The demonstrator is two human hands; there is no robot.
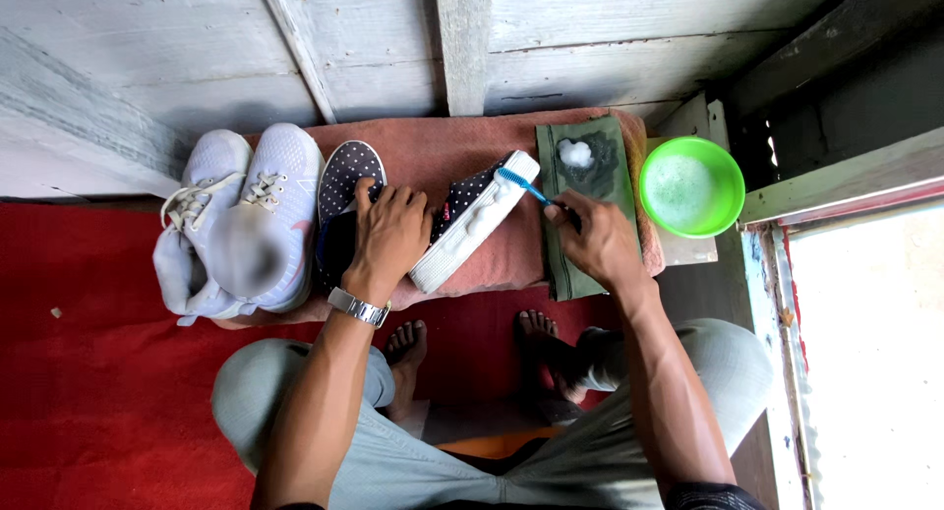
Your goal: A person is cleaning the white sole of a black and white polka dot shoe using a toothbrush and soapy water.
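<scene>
Red floor mat [88,402]: spreads below the towel, under my bare feet
Towel [442,151]: salmon-pink, laid over the low bench as my work surface; everything below is placed from it
White sneakers [241,220]: a pair at the towel's left end, side by side and out of the way, I judge
Green cloth [590,176]: lies on the towel's right part, with a dab of white foam on it
Green bowl [691,186]: just off the towel's right edge, sudsy water inside, near my brush hand
Dotted shoe [472,225]: at the towel's middle, tipped so its white sole side faces up for brushing; its mate [346,180] lies just to the left
My left hand [390,237]: closed over the dotted shoe's dark upper, pinning it to the towel
My right hand [602,242]: over the green cloth, fingers closed round the handle
Toothbrush [521,185]: blue, bristle end at the shoe's white sole
</scene>
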